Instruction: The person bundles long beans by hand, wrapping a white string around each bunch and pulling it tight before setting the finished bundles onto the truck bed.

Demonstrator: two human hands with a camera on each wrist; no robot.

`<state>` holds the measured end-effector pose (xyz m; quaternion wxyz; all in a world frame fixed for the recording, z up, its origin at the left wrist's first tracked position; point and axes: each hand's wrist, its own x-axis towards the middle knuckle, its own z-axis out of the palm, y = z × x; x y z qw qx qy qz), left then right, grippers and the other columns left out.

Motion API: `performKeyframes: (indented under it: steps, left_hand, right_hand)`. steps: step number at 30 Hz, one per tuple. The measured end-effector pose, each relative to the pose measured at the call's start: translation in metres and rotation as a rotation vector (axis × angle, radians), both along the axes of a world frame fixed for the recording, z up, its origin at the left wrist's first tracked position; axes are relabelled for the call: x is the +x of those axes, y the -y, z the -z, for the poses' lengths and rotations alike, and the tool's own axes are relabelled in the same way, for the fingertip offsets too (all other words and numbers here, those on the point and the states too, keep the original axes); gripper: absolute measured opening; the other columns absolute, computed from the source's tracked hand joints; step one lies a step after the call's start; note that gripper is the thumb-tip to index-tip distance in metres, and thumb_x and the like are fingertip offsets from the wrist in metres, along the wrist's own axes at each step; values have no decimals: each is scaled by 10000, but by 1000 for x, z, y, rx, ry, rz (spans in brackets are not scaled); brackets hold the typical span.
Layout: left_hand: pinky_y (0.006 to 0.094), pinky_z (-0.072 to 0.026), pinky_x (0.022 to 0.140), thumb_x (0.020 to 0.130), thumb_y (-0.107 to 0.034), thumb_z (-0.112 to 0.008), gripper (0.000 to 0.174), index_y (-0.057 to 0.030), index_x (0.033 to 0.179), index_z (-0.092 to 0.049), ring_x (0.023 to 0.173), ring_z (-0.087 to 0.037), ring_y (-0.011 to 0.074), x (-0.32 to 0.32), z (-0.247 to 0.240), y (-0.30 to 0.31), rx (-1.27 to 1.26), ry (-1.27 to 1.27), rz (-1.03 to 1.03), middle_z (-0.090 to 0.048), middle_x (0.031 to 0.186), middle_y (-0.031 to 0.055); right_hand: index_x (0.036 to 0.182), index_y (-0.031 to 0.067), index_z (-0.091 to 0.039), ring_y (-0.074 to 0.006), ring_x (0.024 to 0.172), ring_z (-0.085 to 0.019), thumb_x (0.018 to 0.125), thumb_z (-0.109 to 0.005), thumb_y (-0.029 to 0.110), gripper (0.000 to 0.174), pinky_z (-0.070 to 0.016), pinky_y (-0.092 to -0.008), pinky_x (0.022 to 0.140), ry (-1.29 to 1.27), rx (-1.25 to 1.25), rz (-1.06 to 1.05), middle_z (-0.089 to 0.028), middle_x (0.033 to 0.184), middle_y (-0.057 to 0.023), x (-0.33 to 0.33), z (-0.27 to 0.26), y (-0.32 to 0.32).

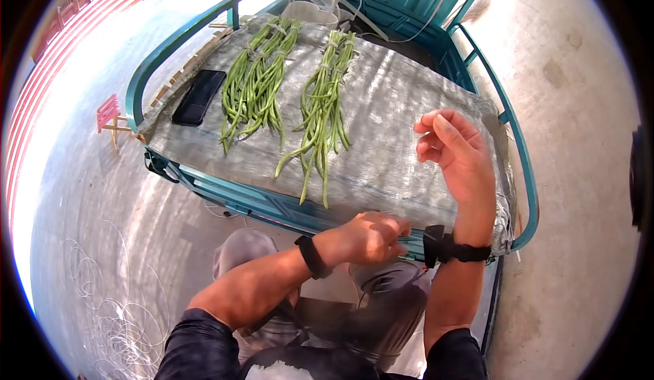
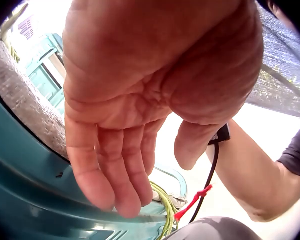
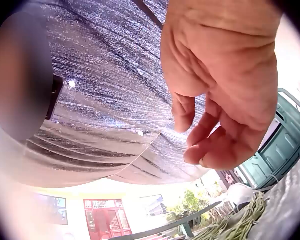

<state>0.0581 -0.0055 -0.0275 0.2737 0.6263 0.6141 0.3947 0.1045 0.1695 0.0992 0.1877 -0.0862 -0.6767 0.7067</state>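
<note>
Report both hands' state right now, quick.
Left hand: open, relaxed, nothing visible in it.
Right hand: open, loosely curled, nothing visible in it.

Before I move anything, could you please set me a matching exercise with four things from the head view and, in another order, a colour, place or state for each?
1. bean bundles
2. phone
3. stool
4. right hand

A. pink-topped, standing on the ground
B. raised, with nothing visible in its grasp
C. green, tied near one end
D. dark, lying flat on the gray sheet

Right pairs: 1-C, 2-D, 3-A, 4-B
</note>
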Motion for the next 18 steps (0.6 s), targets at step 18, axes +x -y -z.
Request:
performKeyframes:
  steps: [18]
  left_hand:
    - [502,-542,770,974,-240,-601,271,-12,888,-721,847,-702,417,-45,-32,28,-209,-138,44,-719,846,214]
  right_hand:
    - [1074,57,-652,-103,687,-659,997,-726,234,207,-543,-252,598,80,-242,285,-718,943,-60,-16,101,-1]
